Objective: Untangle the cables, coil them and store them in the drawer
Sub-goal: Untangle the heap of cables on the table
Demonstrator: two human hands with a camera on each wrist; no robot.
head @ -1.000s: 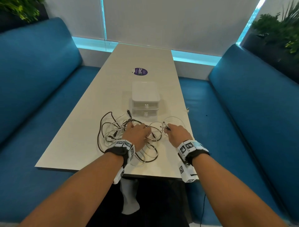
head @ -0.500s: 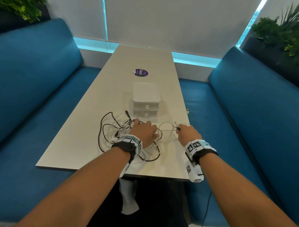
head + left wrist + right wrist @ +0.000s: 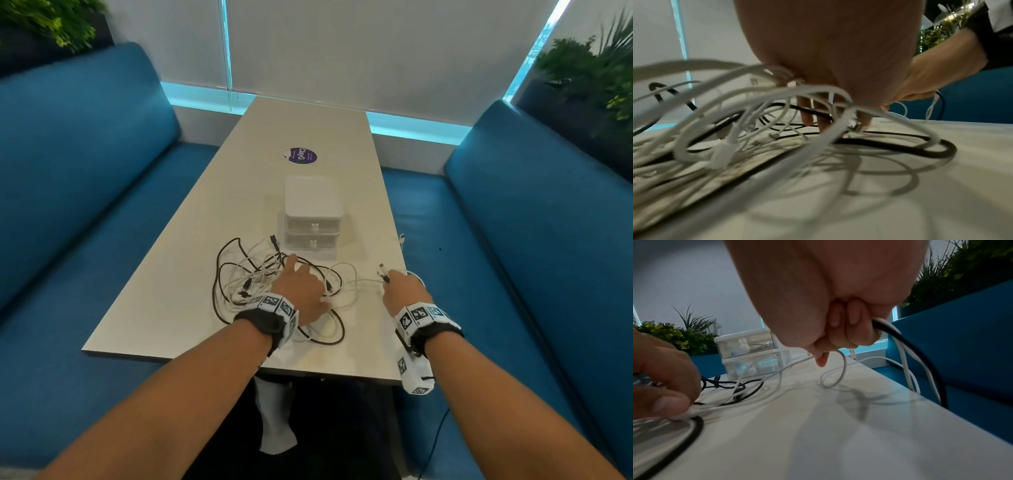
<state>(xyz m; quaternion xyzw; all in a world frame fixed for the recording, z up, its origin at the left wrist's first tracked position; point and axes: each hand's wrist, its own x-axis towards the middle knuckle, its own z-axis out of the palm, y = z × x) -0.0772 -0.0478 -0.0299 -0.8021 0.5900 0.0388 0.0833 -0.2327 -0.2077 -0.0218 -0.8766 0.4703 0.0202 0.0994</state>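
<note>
Table (image 3: 164,308) | left hand (image 3: 301,291) flat on cables (image 3: 239,274) (tangled) | right hand (image 3: 404,291) grips cable ends (image 3: 382,270)

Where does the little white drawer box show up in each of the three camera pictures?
Head view: the drawer box stands mid-table, just beyond the cable tangle.
Left wrist view: not clearly in it; the left hand and cables fill the frame.
Right wrist view: the box is left of centre, behind the cables, with rabbit-shaped knobs.
Shared landmark: the black cable looping on the table.
</note>
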